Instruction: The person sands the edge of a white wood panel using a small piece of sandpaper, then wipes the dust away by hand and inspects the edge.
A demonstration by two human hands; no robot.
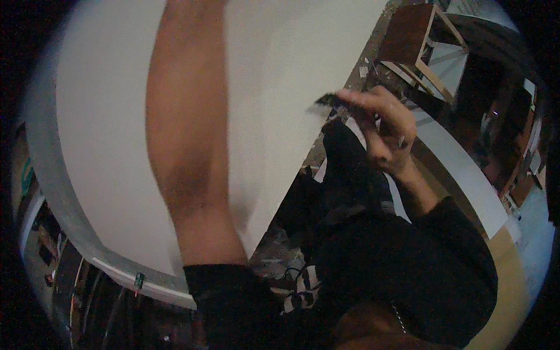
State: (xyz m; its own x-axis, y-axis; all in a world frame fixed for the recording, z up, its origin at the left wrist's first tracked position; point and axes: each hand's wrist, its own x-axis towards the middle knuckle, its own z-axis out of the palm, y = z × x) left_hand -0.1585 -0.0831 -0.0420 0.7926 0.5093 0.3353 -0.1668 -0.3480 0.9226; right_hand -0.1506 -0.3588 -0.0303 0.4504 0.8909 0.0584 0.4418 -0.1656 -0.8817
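Note:
A large white board (280, 87) fills the left and middle of the view. My left forearm reaches across it to the upper edge, and the left hand lies beyond the frame. My right hand (388, 119), with a ring on one finger, is beside the board's right edge. Its fingers are closed around a small dark object (328, 100), whose tip points left over the board. Motion blur hides what kind of object it is.
A brown wooden frame or box (411, 38) stands at the upper right. A long pale panel (466, 163) lies right of my arm. Cluttered floor with scraps shows past the board's lower right edge. A grey ledge (140, 291) borders the board at the lower left.

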